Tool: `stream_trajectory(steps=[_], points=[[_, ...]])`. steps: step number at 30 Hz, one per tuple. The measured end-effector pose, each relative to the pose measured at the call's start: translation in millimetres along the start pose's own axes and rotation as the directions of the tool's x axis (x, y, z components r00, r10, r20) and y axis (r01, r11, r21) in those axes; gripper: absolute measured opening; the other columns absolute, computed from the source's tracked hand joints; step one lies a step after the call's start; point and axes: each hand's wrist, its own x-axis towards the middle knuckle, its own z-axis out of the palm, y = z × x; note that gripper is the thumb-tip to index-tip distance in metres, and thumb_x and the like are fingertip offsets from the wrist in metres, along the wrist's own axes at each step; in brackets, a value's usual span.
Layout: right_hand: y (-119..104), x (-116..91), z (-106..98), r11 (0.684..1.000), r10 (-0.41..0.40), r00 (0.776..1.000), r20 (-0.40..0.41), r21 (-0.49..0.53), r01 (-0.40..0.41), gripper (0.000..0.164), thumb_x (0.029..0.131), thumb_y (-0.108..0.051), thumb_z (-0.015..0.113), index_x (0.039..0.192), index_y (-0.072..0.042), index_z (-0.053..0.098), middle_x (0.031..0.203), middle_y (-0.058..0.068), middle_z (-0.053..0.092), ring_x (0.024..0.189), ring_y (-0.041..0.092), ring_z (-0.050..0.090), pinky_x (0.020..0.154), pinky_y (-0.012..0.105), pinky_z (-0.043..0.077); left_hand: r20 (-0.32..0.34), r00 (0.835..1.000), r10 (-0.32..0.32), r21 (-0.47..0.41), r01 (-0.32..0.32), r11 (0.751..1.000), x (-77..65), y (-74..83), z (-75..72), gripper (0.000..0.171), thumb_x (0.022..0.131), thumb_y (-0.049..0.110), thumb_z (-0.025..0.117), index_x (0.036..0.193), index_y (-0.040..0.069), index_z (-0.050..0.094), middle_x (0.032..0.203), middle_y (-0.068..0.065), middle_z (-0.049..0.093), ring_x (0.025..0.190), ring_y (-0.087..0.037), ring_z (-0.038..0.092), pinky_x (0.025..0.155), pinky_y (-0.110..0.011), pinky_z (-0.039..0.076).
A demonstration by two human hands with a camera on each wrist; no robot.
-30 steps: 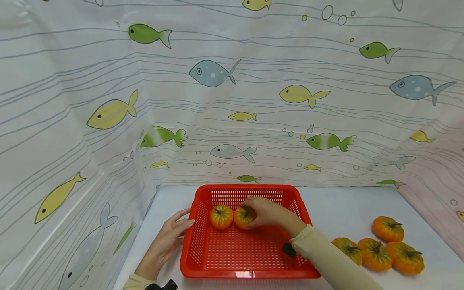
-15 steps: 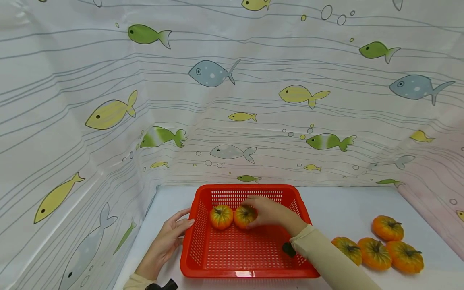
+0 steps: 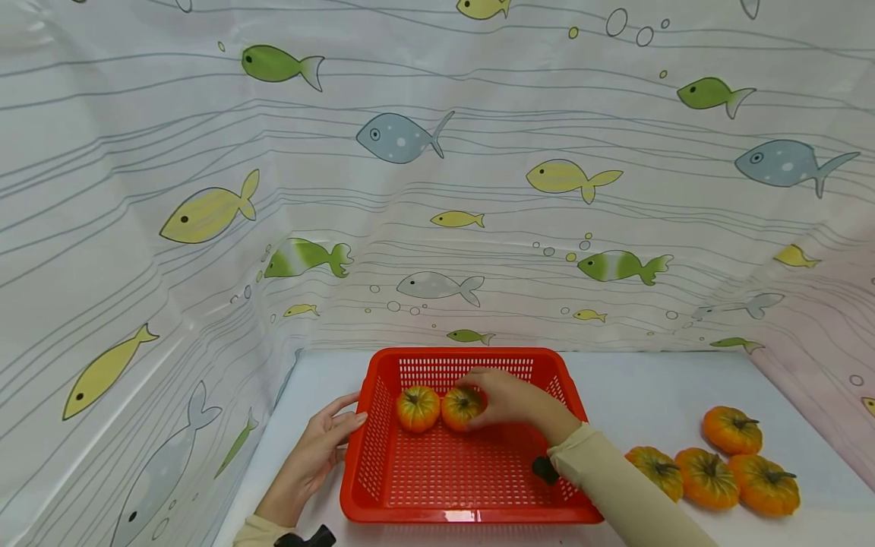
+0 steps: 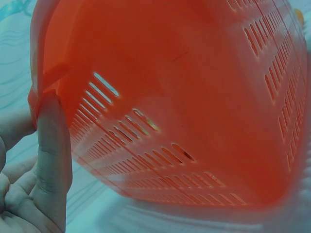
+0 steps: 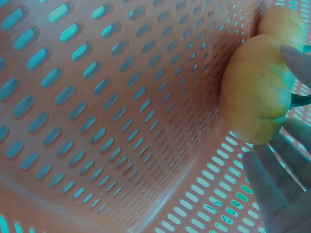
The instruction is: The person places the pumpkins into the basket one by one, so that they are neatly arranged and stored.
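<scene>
A red plastic basket point(image 3: 472, 486) with slotted walls stands on the white table. Two small orange pumpkins point(image 3: 418, 410) sit side by side against its back wall. My right hand point(image 3: 504, 401) reaches in from the right and holds the right-hand pumpkin point(image 3: 459, 410), thumb on one side and fingers on the other. In the right wrist view that pumpkin point(image 5: 255, 92) shows its dark stem towards the palm. My left hand point(image 3: 316, 448) grips the basket's left rim, its thumb point(image 4: 52, 145) up against the lip in the left wrist view.
To the right of the basket several more pumpkins point(image 3: 707, 479) lie on the table, one point(image 3: 731, 431) behind the others. A fish-patterned curtain point(image 3: 506, 228) encloses the table at the back and both sides. My right forearm crosses the basket's right rim.
</scene>
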Motion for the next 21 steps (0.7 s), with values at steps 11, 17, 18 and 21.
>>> stream_trajectory(steps=[11, 17, 18, 21], points=[[-2.7, -1.4, -4.0, 1.0, 0.017, 1.0, -0.014, -0.002, -0.017, 0.069, 0.08, -0.041, 0.089, 0.138, -0.012, 0.065, 0.146, 0.009, 0.061, 0.139, 0.031, 0.054, 0.116, 0.05, 0.047, -0.011, 1.0, -0.003, 0.009, 0.003, 1.0, 1.8, 0.2, -0.7, 0.065, 0.104, 0.02, 0.061, 0.16, 0.008, 0.029, 0.108, 0.004, 0.076, 0.091, -0.011, 0.076, 0.075, -0.028, 0.064], [-5.7, -3.7, -7.4, 0.998, 0.053, 0.999, -0.003, 0.019, -0.053, 0.075, 0.08, -0.041, 0.089, 0.143, -0.012, 0.062, 0.149, 0.009, 0.059, 0.142, 0.031, 0.051, 0.118, 0.051, 0.045, -0.006, 1.0, -0.005, 0.007, 0.005, 1.0, 1.1, 0.8, -0.1, 0.067, 0.104, 0.02, 0.062, 0.16, 0.007, 0.028, 0.108, 0.004, 0.076, 0.091, -0.01, 0.076, 0.075, -0.028, 0.064], [-6.2, -4.0, -8.0, 0.998, 0.056, 0.998, -0.002, 0.019, -0.056, 0.075, 0.08, -0.04, 0.089, 0.143, -0.012, 0.061, 0.15, 0.009, 0.058, 0.143, 0.031, 0.05, 0.118, 0.052, 0.044, -0.004, 1.0, -0.004, 0.007, 0.004, 1.0, 0.9, 0.9, 0.0, 0.067, 0.104, 0.02, 0.062, 0.16, 0.007, 0.028, 0.108, 0.004, 0.076, 0.091, -0.01, 0.076, 0.076, -0.028, 0.064], [-7.3, -5.0, -10.3, 0.999, 0.051, 0.999, -0.001, 0.019, -0.051, 0.075, 0.08, -0.038, 0.089, 0.144, -0.011, 0.06, 0.152, 0.011, 0.056, 0.144, 0.033, 0.049, 0.119, 0.053, 0.044, -0.008, 1.0, -0.004, 0.004, 0.004, 1.0, 0.4, 1.2, 0.5, 0.065, 0.104, 0.02, 0.061, 0.159, 0.007, 0.029, 0.108, 0.004, 0.076, 0.091, -0.01, 0.076, 0.076, -0.028, 0.064]])
